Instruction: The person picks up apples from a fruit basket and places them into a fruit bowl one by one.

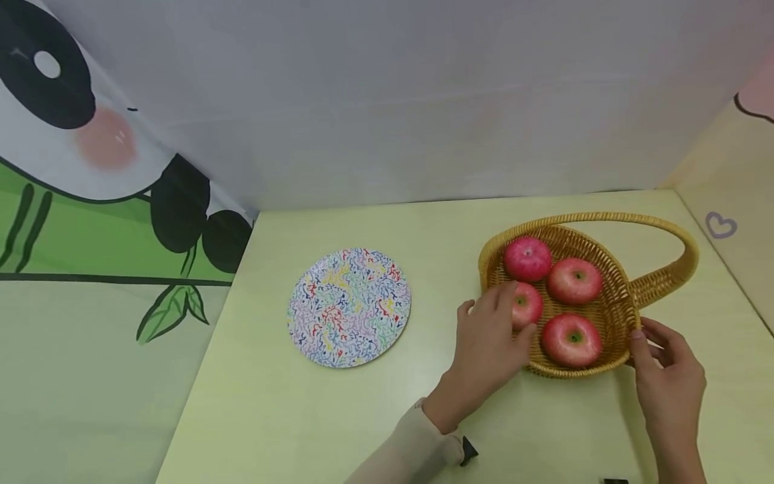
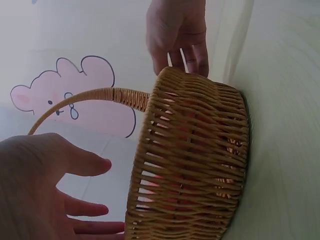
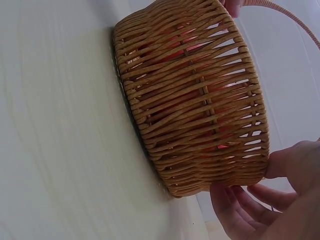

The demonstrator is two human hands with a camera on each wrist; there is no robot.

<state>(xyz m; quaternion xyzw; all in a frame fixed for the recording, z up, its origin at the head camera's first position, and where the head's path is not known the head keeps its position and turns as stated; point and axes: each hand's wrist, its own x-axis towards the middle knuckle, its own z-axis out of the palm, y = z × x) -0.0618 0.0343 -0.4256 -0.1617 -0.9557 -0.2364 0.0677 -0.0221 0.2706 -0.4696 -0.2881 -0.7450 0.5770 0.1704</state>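
The left hand (image 1: 491,339) reaches over the basket's left rim, thumb and fingers loosely spread and holding nothing; they overlap the left apple (image 1: 529,308), though whether they touch it I cannot tell. The right hand (image 1: 671,380) grips the rim at the near right, thumb on top and fingers against the outside of the weave. The left forearm, in a pale sleeve (image 1: 405,447), slants up and to the right; the right one comes almost straight up from the near edge.

Between the hands stands the basket (image 3: 200,100), upright at the right of the table: honey-brown wicker, rounded, its strands woven with open gaps. Its wrapped handle (image 1: 611,217) arches from left to right, which is its long direction. Inside sit three more glossy, round, pinkish-red apples (image 1: 571,341), the two right-hand ones showing their stem hollows upward.

Well left lies a flat, round disc (image 1: 349,308) with multicoloured squiggles, on the smooth, pale yellow table (image 1: 272,417).
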